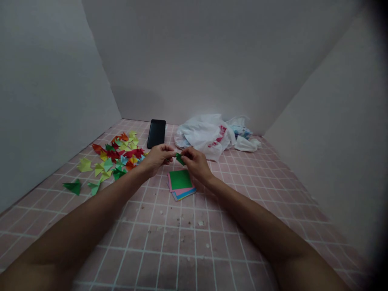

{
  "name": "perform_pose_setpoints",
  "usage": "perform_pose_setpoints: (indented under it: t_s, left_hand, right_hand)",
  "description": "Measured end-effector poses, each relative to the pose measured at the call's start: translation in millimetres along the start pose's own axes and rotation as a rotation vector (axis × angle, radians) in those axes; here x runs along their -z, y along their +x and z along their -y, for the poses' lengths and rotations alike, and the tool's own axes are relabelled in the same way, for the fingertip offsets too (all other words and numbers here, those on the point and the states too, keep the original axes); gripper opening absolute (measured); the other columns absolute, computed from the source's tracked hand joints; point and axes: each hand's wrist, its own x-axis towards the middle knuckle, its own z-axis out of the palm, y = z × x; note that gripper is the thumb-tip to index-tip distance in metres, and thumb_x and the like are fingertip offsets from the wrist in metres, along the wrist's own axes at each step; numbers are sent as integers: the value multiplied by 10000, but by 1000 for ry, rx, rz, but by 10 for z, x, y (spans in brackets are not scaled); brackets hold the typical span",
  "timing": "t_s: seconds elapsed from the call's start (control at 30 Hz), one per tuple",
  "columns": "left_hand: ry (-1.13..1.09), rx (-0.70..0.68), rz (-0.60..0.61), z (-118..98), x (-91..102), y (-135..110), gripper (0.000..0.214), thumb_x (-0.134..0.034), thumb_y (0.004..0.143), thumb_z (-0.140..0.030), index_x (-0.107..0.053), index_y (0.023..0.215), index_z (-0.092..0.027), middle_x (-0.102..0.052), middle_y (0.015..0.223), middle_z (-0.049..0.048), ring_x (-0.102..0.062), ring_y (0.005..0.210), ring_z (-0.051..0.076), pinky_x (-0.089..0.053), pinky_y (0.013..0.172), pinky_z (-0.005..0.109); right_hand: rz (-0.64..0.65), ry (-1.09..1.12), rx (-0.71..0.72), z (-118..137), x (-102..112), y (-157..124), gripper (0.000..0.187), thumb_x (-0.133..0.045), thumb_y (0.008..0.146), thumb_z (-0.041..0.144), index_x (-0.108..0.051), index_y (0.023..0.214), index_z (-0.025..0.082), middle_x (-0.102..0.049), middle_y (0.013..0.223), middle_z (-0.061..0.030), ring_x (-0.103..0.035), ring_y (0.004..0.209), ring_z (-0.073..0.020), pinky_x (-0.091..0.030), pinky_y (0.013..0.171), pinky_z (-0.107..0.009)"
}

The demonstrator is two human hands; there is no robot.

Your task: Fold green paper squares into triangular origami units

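Observation:
Both of my hands meet above the pink tiled floor (pixel 188 238) and pinch a small folded green paper piece (pixel 180 158). My left hand (pixel 158 158) grips its left end with closed fingers. My right hand (pixel 195 162) pinches its right end. Just below the hands lies a small stack of square coloured papers (pixel 181 184) with a green sheet on top and pink and blue edges showing beneath.
A pile of several folded paper triangles (pixel 117 155) in red, green, yellow and orange spreads over the floor at the left. A black phone (pixel 157 133) lies behind the hands. A crumpled white plastic bag (pixel 209 135) sits at the back right. Grey walls enclose the area.

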Motion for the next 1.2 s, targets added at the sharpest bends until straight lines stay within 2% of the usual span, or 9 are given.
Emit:
perform_pose_setpoints:
  t_s: [0.1, 0.37, 0.53, 0.8, 1.0, 1.2]
  left_hand:
    - [-23, 15, -3, -31, 17, 4, 184, -752, 702, -67, -603, 745, -167, -614, 584, -29, -553, 477, 79, -411, 494, 189]
    - [-36, 11, -5, -57, 85, 23, 182, -795, 661, -100, -654, 767, -144, -674, 630, 15, -606, 501, 101, -385, 453, 182]
    - [-58, -44, -106, -54, 133, 49, 171, -743, 648, -98, -644, 780, -145, -700, 674, 23, -564, 482, 84, -377, 450, 180]
    - [-172, -213, -287, -142, 190, 77, 154, -631, 689, -118, -583, 825, -173, -655, 678, -24, -462, 450, 57, -328, 429, 176]
    - [-204, -271, -304, -222, 170, 41, 134, -608, 707, -114, -577, 820, -178, -642, 681, -28, -438, 438, 55, -290, 408, 185]
    - [-214, -276, -304, -221, 167, 51, 137, -605, 709, -98, -566, 808, -184, -637, 678, -25, -435, 432, 56, -278, 405, 190]
  right_hand:
    - [49, 99, -63, -44, -23, 43, 9, -601, 757, 204, -600, 754, 196, -598, 707, 17, -536, 672, -148, -416, 641, -276]
    - [130, 180, -102, -115, -40, 151, 72, -599, 718, 230, -584, 780, 195, -593, 694, 26, -576, 609, -142, -489, 609, -277]
    - [142, 162, -120, -210, -76, 153, 100, -587, 704, 237, -600, 794, 197, -615, 721, 17, -575, 625, -145, -482, 584, -262]
    - [144, -25, -66, -343, -263, 171, 115, -571, 750, 201, -648, 831, 175, -644, 764, 10, -542, 657, -136, -441, 641, -249]
    - [169, -266, 23, -328, -281, 231, 94, -588, 756, 97, -650, 744, 167, -658, 789, -17, -561, 756, -163, -414, 742, -271]
    - [250, -465, 97, -225, -252, 252, 163, -566, 786, 33, -639, 730, 168, -661, 812, -39, -553, 750, -173, -363, 700, -265]
